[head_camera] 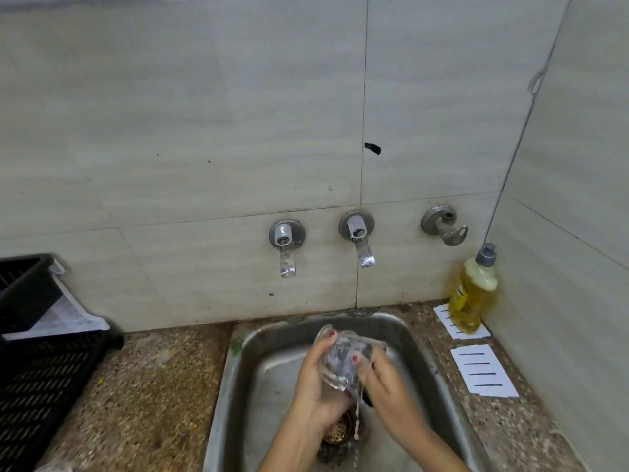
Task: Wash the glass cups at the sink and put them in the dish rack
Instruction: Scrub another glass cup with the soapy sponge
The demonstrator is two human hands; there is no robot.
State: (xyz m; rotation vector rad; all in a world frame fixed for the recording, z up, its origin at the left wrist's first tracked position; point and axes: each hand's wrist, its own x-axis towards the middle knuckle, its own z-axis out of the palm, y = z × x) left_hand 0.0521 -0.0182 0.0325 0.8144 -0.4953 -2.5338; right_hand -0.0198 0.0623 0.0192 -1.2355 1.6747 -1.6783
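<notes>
While soapy water dribbles off its lower end toward the drain (335, 434), the glass cup (343, 362) is held up over the sink (258, 349). The left hand (316, 379) has finger and thumb curled round it. The cup's long axis is tilted, upper end away from the person, lower end nearer them; too blurry to say which end is the mouth. The right hand (388, 376) is against the cup's right side, can't tell if it's actually grasping. The yellow soap bottle (473, 294) has a label, writing unreadable. 2 white cards (483, 369) show only black lines
</notes>
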